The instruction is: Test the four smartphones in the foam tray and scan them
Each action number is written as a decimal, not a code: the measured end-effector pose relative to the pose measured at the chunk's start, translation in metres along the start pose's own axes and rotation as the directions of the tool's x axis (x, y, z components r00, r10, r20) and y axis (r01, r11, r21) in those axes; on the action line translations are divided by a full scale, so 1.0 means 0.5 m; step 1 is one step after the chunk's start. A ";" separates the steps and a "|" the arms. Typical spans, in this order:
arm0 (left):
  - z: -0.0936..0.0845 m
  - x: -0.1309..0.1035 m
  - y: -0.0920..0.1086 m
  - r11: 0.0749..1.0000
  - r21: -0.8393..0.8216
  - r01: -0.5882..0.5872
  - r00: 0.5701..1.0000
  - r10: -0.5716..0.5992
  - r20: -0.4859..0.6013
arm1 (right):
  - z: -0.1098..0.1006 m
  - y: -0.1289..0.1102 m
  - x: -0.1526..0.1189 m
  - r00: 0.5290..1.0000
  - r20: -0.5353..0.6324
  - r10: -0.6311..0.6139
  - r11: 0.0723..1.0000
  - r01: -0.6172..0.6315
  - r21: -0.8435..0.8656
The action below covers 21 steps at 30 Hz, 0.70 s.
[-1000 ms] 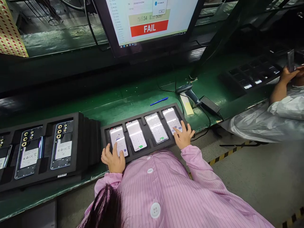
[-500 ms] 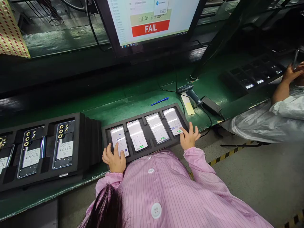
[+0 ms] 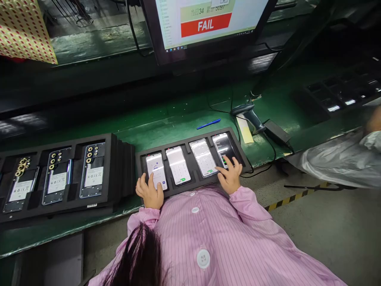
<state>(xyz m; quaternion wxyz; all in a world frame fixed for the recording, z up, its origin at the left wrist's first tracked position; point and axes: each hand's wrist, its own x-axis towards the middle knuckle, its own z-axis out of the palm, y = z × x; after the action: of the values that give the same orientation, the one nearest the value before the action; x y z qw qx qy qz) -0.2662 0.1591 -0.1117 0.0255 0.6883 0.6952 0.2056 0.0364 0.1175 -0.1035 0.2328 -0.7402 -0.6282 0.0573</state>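
Note:
A black foam tray (image 3: 193, 185) in front of me holds several smartphones, screens up, in separate slots. My left hand (image 3: 151, 194) is open, its fingers spread over the tray's left end and the lower part of the leftmost phone (image 3: 155, 165). Beside that lies a phone with a white keypad screen (image 3: 177, 165). My right hand (image 3: 230, 176) is open too, its fingertips between the third phone (image 3: 202, 155) and the rightmost phone (image 3: 222, 145), whose screen is dark. A finger reaches the third phone's lower right corner; whether it touches cannot be made out.
Left of me, stacked black trays (image 3: 111, 171) carry phones with their backs open. Behind my tray lie a blue pen (image 3: 208, 124), a barcode scanner (image 3: 253, 119) and a black box (image 3: 277, 132) with cables. A monitor (image 3: 205, 26) shows FAIL. A co-worker's sleeve (image 3: 372, 141) is at right.
The rightmost phone's screen has turned from light to mostly dark. My right hand has moved left, towards the third phone. My left hand stays by the leftmost phone while the view shifts.

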 end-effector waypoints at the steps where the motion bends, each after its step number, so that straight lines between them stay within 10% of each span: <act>1: 0.000 0.000 0.000 1.000 -0.004 0.004 1.000 -0.004 0.001 | 0.001 -0.013 0.000 0.998 0.046 -0.041 0.999 0.041 0.005; 6: 0.004 -0.002 -0.003 1.000 -0.008 -0.004 1.000 0.004 -0.011 | 0.008 -0.055 0.006 0.974 0.205 -0.102 0.994 0.109 -0.026; 12: 0.012 -0.004 -0.010 0.999 -0.008 -0.042 0.997 0.042 -0.065 | 0.015 -0.042 0.010 0.994 0.040 0.098 0.991 -0.094 -0.092; 21: 0.013 -0.004 -0.010 0.999 0.008 -0.043 0.997 0.043 -0.071 | 0.022 -0.055 0.009 0.990 0.128 -0.064 0.997 0.070 -0.039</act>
<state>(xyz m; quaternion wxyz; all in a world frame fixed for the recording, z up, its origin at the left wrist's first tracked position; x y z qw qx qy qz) -0.2689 0.1587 -0.1200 -0.0062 0.6954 0.6813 0.2283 0.0084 0.1276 -0.1007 0.1780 -0.7185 -0.6673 0.0827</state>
